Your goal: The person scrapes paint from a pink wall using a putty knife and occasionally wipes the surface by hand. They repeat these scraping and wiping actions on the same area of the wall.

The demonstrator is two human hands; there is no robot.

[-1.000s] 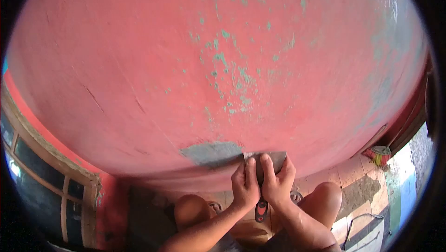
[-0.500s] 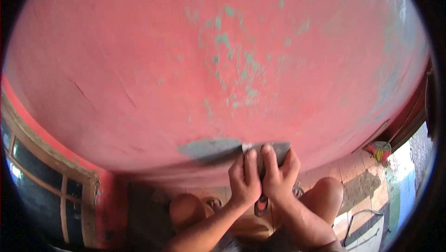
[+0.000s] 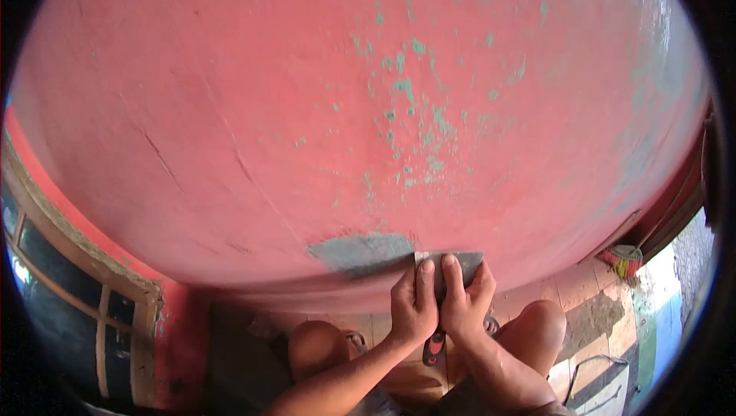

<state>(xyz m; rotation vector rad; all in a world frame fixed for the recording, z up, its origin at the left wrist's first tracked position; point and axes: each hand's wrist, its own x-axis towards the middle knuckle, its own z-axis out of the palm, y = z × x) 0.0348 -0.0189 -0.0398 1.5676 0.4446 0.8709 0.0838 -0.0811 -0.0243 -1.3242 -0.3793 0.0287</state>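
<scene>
Both my hands grip one wide-bladed putty knife (image 3: 468,263) at the lower part of a red painted wall (image 3: 230,71). My left hand (image 3: 414,305) is closed on its left side, thumb pressed on the blade. From the right, my right hand (image 3: 468,297) wraps round it, its thumb also on the metal. The blade's top edge lies right at the wall surface. Below the hands pokes out the red and black handle (image 3: 434,347). A bare grey patch (image 3: 360,252) shows just left of the blade, and green flecks (image 3: 414,117) dot the wall above.
My bent knees (image 3: 540,332) flank my forearms over a tiled floor (image 3: 529,286). A wood-framed window (image 3: 65,263) stands at left. To the right are a broom head (image 3: 625,259), a dark floor stain (image 3: 594,315) and a pale flat object (image 3: 606,393).
The putty knife has slid slightly down the wall, both hands still on it. My view has shifted, so the wall and patch appear lower and further right.
</scene>
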